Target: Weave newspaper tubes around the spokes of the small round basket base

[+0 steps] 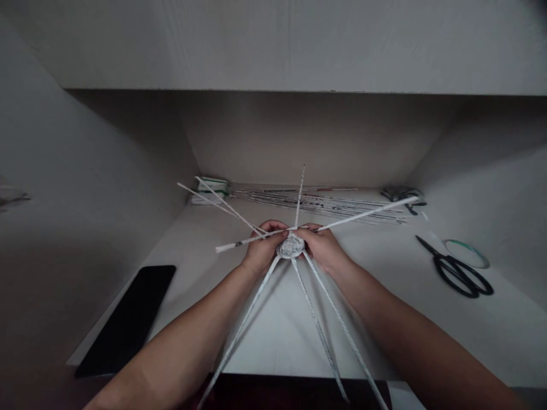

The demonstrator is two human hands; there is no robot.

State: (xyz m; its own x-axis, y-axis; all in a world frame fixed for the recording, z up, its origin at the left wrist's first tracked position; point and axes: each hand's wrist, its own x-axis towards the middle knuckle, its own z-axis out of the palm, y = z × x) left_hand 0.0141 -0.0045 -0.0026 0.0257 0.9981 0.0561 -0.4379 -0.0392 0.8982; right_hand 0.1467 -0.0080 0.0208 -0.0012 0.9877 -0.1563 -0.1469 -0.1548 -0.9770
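Note:
A small round base woven from rolled paper tubes is held between my two hands, above the white surface. Several long paper tubes stick out from it like spokes, some toward me and others away. My left hand closes on its left edge, thumb on top near a tube that points left. Gripping the right edge is my right hand, its thumb close to the other thumb at the far rim. A thicker white tube reaches out past the right hand. The fingertips beneath the base are mostly hidden.
Many loose paper tubes lie along the back wall. Black scissors and a roll of tape rest at right. A flat black object lies at left, with a green-and-white packet behind. A shelf panel overhangs the surface.

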